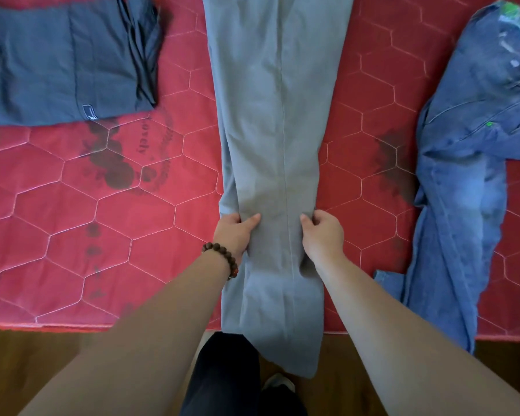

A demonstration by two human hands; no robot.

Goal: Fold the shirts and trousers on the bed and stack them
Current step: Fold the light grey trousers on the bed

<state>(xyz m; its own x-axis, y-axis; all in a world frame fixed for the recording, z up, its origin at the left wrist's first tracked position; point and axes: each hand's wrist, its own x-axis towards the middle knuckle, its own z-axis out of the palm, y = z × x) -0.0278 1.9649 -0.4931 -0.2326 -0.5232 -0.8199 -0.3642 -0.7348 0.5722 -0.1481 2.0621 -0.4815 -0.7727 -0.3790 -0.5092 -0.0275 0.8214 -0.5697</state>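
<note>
Both hands pinch the long grey cotton trousers (278,145): the left hand (234,232) closes on one edge, the right hand (323,235) on the other. Below the grip, the cuffs hang off the red quilted bed (102,220) toward the brown wooden floor (57,355); an uneven lift could skew the fold. Left of the grip lies a folded dark grey garment (57,61), right of it crumpled blue denim jeans (469,175).
</note>
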